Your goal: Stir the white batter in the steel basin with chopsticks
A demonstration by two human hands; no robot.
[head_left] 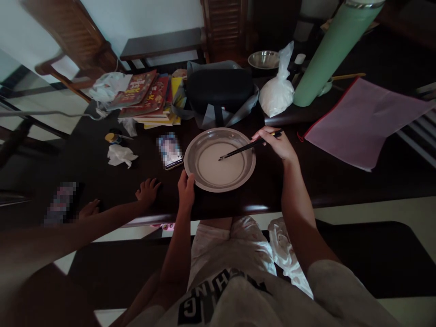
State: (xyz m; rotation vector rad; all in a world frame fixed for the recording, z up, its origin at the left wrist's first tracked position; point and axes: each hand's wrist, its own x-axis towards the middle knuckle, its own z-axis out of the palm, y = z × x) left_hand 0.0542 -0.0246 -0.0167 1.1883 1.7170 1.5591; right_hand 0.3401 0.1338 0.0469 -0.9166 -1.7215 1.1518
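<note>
On the dark table right in front of me is a round metal basin (250,175) with a pale, milky layer in its bottom. My left hand (186,188) grips the basin's near left rim, thumb and fingers closed on it. Above the right rim, my right hand (274,141) is closed around a pair of dark chopsticks (240,149). Their tips reach down to the pale contents near the basin's middle. Just left of the basin lies a phone (169,152) with a lit, blurred screen.
Another person's hand (148,191) rests on the table at left, near a second phone (61,202). Crumpled tissue (121,156), stacked books (146,97), a black case (220,88), a bag of white powder (276,96), a green bottle (335,52) and a pinkish mesh sheet (364,120) surround the basin.
</note>
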